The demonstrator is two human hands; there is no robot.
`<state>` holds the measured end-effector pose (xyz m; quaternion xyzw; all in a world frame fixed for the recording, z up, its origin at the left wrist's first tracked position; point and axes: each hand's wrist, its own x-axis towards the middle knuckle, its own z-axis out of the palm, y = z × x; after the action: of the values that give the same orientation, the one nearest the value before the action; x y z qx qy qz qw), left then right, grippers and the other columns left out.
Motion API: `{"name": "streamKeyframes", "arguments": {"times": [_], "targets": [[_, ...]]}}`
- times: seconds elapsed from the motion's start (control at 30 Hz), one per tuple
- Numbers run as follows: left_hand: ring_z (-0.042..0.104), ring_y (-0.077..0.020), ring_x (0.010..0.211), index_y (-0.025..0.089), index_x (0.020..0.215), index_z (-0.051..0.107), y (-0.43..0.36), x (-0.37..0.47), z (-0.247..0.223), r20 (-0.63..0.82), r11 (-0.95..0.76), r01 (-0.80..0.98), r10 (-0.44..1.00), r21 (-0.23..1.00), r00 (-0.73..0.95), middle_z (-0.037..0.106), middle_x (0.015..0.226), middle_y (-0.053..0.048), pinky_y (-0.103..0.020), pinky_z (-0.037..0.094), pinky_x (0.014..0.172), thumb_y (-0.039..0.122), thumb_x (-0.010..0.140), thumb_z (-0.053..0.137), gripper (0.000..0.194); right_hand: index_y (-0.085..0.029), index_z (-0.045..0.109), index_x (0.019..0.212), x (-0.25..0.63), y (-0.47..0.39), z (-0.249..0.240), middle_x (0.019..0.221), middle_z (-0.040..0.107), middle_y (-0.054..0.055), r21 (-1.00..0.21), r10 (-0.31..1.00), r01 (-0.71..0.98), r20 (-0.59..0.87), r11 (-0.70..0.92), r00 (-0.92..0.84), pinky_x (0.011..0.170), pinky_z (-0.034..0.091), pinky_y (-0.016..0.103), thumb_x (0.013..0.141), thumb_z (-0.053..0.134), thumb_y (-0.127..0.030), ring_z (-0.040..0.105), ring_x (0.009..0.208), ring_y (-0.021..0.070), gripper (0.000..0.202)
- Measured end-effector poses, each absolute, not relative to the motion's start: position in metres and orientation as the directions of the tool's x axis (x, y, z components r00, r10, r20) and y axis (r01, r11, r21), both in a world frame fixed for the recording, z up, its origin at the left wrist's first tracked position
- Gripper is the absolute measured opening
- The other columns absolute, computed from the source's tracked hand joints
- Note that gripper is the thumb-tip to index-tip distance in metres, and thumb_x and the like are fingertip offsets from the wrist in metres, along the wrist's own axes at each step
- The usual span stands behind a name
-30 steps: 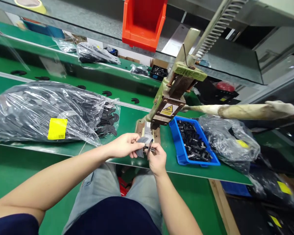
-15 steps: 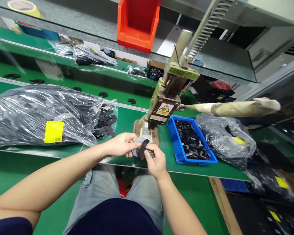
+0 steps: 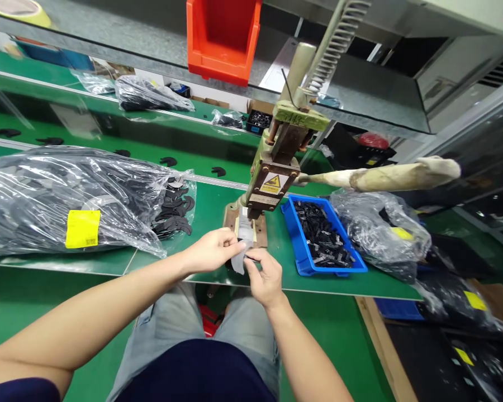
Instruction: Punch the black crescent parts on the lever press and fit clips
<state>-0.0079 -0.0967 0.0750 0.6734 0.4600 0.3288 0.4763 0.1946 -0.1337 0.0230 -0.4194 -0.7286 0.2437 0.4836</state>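
Note:
My left hand (image 3: 218, 249) is closed, thumb and fingers pinching a thin curved grey piece (image 3: 238, 264) near the table's front edge. On the piece's right side, my right hand (image 3: 265, 274) is closed in a pinch, with a small dark part (image 3: 251, 258) just showing at its fingertips. How the two parts join is hidden by my fingers. Directly beyond both hands stands a hand press (image 3: 272, 184), its ram above a metal base (image 3: 260, 234). Grey material also lies on the base's middle strip.
A blue tray (image 3: 293, 237) of small black parts stands right of the press, beside a plastic bag (image 3: 381, 234). At left lies a large clear bag (image 3: 37, 195) spilling curved dark pieces (image 3: 174, 209). The press lever (image 3: 385, 177) juts right. An orange bin (image 3: 222, 70) hangs above.
The curved piece between my hands has turned: its dark face showed before, and a grey face shows now. Both hands stay close together. The view has shifted slightly.

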Motion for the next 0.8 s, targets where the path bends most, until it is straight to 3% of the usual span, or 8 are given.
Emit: {"name": "streamKeyframes", "arguments": {"times": [0.1,0.17,0.3,0.4,0.63,0.7,0.8], "targets": [[0.052,-0.0128,0.071,0.019,0.083,0.057,-0.100,-0.004,0.071,-0.023,-0.011,0.095,0.935,0.995,0.355,0.057,0.080,0.002,-0.025,0.044,0.066,0.054,0.085,0.076,0.039,-0.024,0.070,0.105,0.201,-0.138,0.027,0.101,0.076,0.007,-0.805,0.874,0.346,0.468,0.482,-0.129,0.089,0.057,0.037,0.095,0.062,-0.029,0.071,0.096,0.0199,0.013],[0.056,-0.0132,0.068,0.020,0.092,0.057,-0.104,-0.002,0.065,-0.091,0.118,-0.035,0.895,0.992,0.436,0.060,0.080,0.001,-0.026,0.047,0.065,0.059,0.083,0.077,0.044,-0.025,0.071,0.104,0.205,-0.142,0.033,0.100,0.076,0.006,-0.832,0.893,0.327,0.426,0.449,-0.143,0.089,0.057,0.036,0.095,0.064,-0.032,0.071,0.095,0.0195,0.013],[0.054,-0.0121,0.056,0.021,0.088,0.053,-0.107,0.002,0.048,-0.145,0.239,-0.091,0.804,0.967,0.577,0.058,0.070,0.003,-0.025,0.044,0.054,0.063,0.084,0.075,0.048,-0.024,0.069,0.105,0.216,-0.148,0.047,0.089,0.073,0.003,-0.882,0.935,0.318,0.303,0.348,-0.185,0.073,0.057,0.029,0.098,0.060,-0.037,0.069,0.077,0.0149,0.018],[0.056,-0.0128,0.062,0.020,0.089,0.055,-0.102,-0.002,0.035,-0.124,0.158,-0.016,0.828,0.987,0.546,0.060,0.075,0.002,-0.026,0.047,0.061,0.063,0.088,0.071,0.046,-0.022,0.067,0.106,0.229,-0.143,0.055,0.083,0.070,0.001,-0.897,0.959,0.346,0.229,0.275,-0.168,0.063,0.055,0.026,0.101,0.053,-0.039,0.066,0.069,0.0126,0.023],[0.054,-0.0176,0.068,0.021,0.078,0.058,-0.090,-0.026,-0.013,-0.024,-0.078,0.336,0.957,0.939,0.291,0.056,0.070,0.002,-0.028,0.046,0.067,0.073,0.092,0.055,0.053,-0.018,0.068,0.098,0.286,-0.054,0.074,0.081,0.069,0.000,-0.783,0.969,0.578,0.237,0.231,-0.066,0.069,0.056,0.027,0.098,0.056,-0.039,0.064,0.071,0.0116,0.025],[0.056,-0.0189,0.070,0.022,0.080,0.060,-0.094,-0.029,-0.026,-0.015,-0.113,0.394,0.951,0.912,0.308,0.058,0.071,0.001,-0.029,0.047,0.069,0.069,0.095,0.052,0.050,-0.016,0.069,0.100,0.308,-0.009,0.083,0.089,0.071,0.002,-0.701,0.961,0.678,0.273,0.222,-0.032,0.076,0.059,0.030,0.098,0.061,-0.042,0.066,0.079,0.0124,0.027],[0.059,-0.0206,0.071,0.024,0.082,0.063,-0.100,-0.028,-0.036,-0.005,-0.182,0.476,0.931,0.861,0.365,0.062,0.074,-0.001,-0.030,0.047,0.070,0.061,0.099,0.050,0.043,-0.016,0.065,0.120,0.344,0.061,0.099,0.117,0.069,0.007,-0.543,0.922,0.812,0.386,0.214,0.015,0.089,0.061,0.038,0.098,0.064,-0.045,0.069,0.101,0.0172,0.036]]}}
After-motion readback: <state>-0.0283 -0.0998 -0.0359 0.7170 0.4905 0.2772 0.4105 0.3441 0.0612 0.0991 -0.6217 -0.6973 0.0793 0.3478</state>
